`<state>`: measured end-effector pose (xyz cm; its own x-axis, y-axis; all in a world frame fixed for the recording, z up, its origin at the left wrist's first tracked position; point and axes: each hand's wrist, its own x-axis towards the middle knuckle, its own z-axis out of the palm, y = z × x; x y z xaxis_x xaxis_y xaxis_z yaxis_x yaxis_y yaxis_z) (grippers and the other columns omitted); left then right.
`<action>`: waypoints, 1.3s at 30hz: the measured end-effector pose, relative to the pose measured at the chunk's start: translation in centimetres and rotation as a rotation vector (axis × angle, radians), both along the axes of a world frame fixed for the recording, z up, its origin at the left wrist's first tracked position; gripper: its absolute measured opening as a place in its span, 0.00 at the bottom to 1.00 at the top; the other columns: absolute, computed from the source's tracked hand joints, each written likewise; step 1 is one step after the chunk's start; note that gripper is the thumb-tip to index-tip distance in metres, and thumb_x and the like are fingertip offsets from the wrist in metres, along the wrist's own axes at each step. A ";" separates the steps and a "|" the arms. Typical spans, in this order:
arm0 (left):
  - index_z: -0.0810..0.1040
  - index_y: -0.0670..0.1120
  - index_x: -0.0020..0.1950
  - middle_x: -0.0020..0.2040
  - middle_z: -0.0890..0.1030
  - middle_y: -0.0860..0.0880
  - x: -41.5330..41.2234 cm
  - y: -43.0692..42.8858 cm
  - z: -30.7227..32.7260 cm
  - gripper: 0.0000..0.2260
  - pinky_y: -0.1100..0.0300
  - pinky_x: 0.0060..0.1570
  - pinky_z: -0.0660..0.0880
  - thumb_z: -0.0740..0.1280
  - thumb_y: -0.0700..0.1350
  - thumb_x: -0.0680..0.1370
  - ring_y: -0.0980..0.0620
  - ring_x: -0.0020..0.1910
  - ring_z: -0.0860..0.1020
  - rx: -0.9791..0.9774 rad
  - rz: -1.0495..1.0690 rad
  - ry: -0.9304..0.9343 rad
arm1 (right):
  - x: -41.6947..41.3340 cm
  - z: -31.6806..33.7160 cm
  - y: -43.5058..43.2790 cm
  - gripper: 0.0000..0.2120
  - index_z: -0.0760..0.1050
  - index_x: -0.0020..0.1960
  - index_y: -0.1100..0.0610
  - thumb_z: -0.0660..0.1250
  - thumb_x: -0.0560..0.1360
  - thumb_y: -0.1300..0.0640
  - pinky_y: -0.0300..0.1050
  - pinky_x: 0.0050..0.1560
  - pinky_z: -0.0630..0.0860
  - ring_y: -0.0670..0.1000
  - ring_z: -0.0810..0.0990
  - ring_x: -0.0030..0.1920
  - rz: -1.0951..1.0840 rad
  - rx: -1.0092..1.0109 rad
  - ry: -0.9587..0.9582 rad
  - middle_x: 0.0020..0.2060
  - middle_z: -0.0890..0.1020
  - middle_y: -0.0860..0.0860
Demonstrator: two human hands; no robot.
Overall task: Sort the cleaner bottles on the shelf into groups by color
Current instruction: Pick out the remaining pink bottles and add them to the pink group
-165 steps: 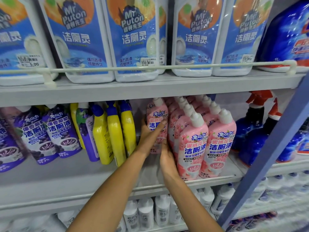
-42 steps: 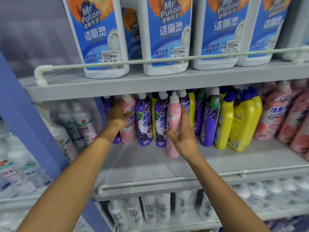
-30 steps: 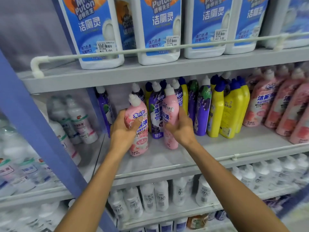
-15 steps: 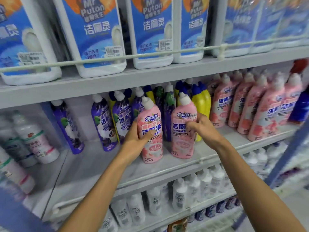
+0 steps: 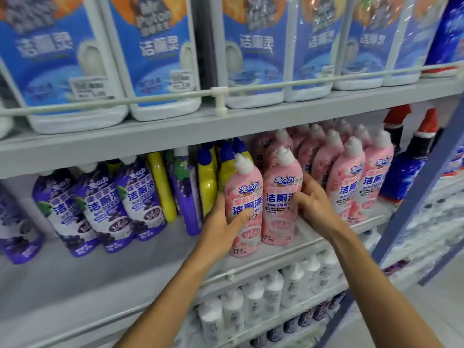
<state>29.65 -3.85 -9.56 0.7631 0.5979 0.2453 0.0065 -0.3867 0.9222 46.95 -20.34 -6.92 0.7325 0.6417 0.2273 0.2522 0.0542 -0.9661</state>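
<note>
Our left hand (image 5: 222, 223) curls its grip round the left pink bottle (image 5: 244, 194), our right hand (image 5: 315, 205) round the right pink bottle (image 5: 280, 197), at the shelf (image 5: 150, 267) front beside the pink group (image 5: 351, 177); shoving them in could topple neighbours.

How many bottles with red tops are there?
2. Both stand at the right end of the middle shelf: the left red-topped bottle peeks from behind the pink bottles, the right red-topped bottle is beside the blue post. Others may be hidden.
</note>
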 end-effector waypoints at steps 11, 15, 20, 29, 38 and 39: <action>0.74 0.50 0.66 0.54 0.83 0.61 4.7 -4.4 0.1 0.19 0.76 0.43 0.75 0.74 0.48 0.78 0.71 0.49 0.81 0.061 0.187 -0.083 | 0.8 -1.2 -0.6 0.23 0.72 0.64 0.53 0.73 0.74 0.45 0.44 0.56 0.80 0.42 0.82 0.56 -0.187 0.136 -0.174 0.55 0.83 0.45; 0.73 0.49 0.65 0.53 0.83 0.59 5.6 -4.9 -0.3 0.19 0.74 0.42 0.76 0.75 0.49 0.78 0.70 0.48 0.82 0.088 0.270 -0.111 | 1.5 -2.0 -2.3 0.26 0.67 0.72 0.55 0.70 0.79 0.48 0.52 0.62 0.80 0.46 0.80 0.63 -0.060 0.145 -0.181 0.62 0.80 0.48; 0.72 0.53 0.67 0.57 0.84 0.59 7.5 -5.3 -0.8 0.18 0.58 0.51 0.81 0.71 0.54 0.80 0.62 0.53 0.83 0.082 0.235 -0.099 | 0.0 -2.2 -2.7 0.27 0.66 0.72 0.53 0.70 0.78 0.45 0.38 0.61 0.76 0.38 0.78 0.62 -0.179 0.094 -0.217 0.62 0.78 0.43; 0.62 0.69 0.78 0.74 0.70 0.65 11.1 -6.5 1.1 0.28 0.56 0.75 0.64 0.52 0.74 0.79 0.62 0.73 0.69 -0.254 0.019 -0.019 | -3.7 -5.0 -1.1 0.37 0.53 0.82 0.56 0.69 0.81 0.54 0.51 0.76 0.66 0.47 0.61 0.79 -0.470 0.101 -0.335 0.79 0.62 0.49; 0.77 0.55 0.72 0.67 0.83 0.50 15.4 -6.8 0.0 0.36 0.44 0.73 0.71 0.56 0.77 0.76 0.47 0.66 0.81 -0.586 0.023 -0.197 | -0.6 -4.9 0.2 0.36 0.57 0.81 0.58 0.71 0.79 0.58 0.41 0.76 0.63 0.47 0.64 0.77 -0.421 0.094 -0.328 0.77 0.67 0.52; 0.77 0.51 0.72 0.66 0.83 0.47 15.6 -6.9 0.2 0.34 0.45 0.72 0.73 0.54 0.73 0.79 0.46 0.65 0.81 -0.628 0.026 -0.223 | -0.5 -4.7 0.2 0.36 0.57 0.81 0.59 0.71 0.79 0.58 0.41 0.76 0.63 0.47 0.65 0.76 -0.414 0.092 -0.331 0.77 0.67 0.53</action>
